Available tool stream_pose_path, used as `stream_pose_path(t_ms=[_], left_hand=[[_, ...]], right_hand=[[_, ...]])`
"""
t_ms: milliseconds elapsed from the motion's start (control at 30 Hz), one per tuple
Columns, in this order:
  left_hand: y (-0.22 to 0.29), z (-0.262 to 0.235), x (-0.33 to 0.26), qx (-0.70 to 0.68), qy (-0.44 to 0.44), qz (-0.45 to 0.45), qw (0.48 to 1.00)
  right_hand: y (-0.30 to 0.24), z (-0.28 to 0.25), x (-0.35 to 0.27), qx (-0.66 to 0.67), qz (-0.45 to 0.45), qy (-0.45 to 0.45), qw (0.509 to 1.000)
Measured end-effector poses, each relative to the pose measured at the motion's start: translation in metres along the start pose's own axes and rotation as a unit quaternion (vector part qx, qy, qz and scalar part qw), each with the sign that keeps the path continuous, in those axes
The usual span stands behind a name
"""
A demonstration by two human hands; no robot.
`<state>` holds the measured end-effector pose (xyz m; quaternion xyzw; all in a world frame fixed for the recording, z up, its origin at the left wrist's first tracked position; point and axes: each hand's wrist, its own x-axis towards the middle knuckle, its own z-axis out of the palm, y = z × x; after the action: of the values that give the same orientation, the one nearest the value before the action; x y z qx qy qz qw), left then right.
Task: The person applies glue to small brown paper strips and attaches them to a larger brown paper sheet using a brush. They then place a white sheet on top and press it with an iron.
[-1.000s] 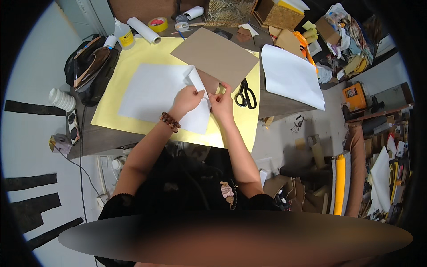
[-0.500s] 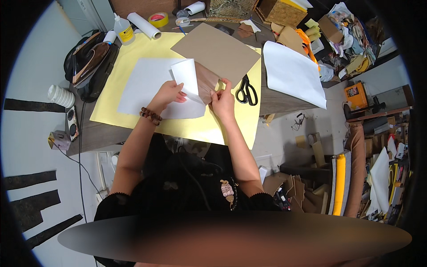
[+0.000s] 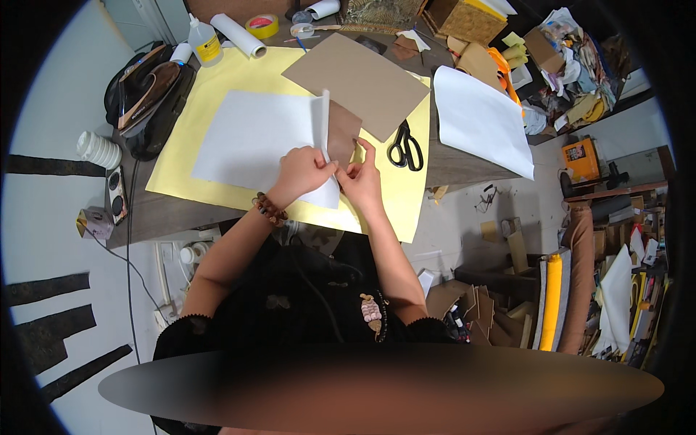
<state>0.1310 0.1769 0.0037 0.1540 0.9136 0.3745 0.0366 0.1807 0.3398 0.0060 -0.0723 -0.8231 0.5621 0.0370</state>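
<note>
A white paper sheet (image 3: 250, 138) lies on a large yellow sheet (image 3: 391, 210); its right edge is turned up in a narrow curl. Right beside that curl is a thin brown sheet (image 3: 344, 132), partly covered by the white paper. My left hand (image 3: 303, 174), with a bead bracelet at the wrist, is closed in a pinch on the curled edge. At the brown sheet's near right edge, my right hand (image 3: 361, 185) grips it between thumb and fingers. The two hands almost meet. A stiff grey-brown board (image 3: 355, 80) lies beyond them, and black-handled scissors (image 3: 405, 148) rest to the right.
At the left stand an iron (image 3: 148, 94) and a glue bottle (image 3: 204, 43). A white roll (image 3: 238, 35) and yellow tape (image 3: 262, 26) lie at the back. Another white sheet (image 3: 481, 119) overhangs the table's right edge. Cardboard scraps (image 3: 471, 308) and fabric rolls (image 3: 578, 275) stand at lower right.
My left hand has moved right and down, close to my right hand. The wide white flap it held has been laid back, leaving a narrow upright curl. My right hand stays on the brown sheet.
</note>
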Motion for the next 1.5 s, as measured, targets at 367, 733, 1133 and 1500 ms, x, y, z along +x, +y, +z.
stream_pose_path(t_ms=[367, 733, 1133, 1500], left_hand=[[-0.037, -0.036, -0.001, -0.115, -0.125, -0.056, 0.984], [-0.02, -0.023, -0.02, -0.063, 0.001, -0.019, 0.998], [-0.063, -0.061, -0.017, -0.213, 0.033, -0.096, 0.972], [-0.06, -0.046, -0.06, 0.23, 0.076, 0.064, 0.968]], right_hand=[[0.0, -0.002, -0.005, -0.006, -0.002, 0.0, 1.0], [-0.005, 0.002, -0.017, -0.09, -0.057, 0.014, 0.994], [0.002, -0.01, -0.011, -0.076, -0.025, 0.004, 0.997], [-0.02, -0.018, -0.001, -0.122, -0.135, 0.162, 0.97]])
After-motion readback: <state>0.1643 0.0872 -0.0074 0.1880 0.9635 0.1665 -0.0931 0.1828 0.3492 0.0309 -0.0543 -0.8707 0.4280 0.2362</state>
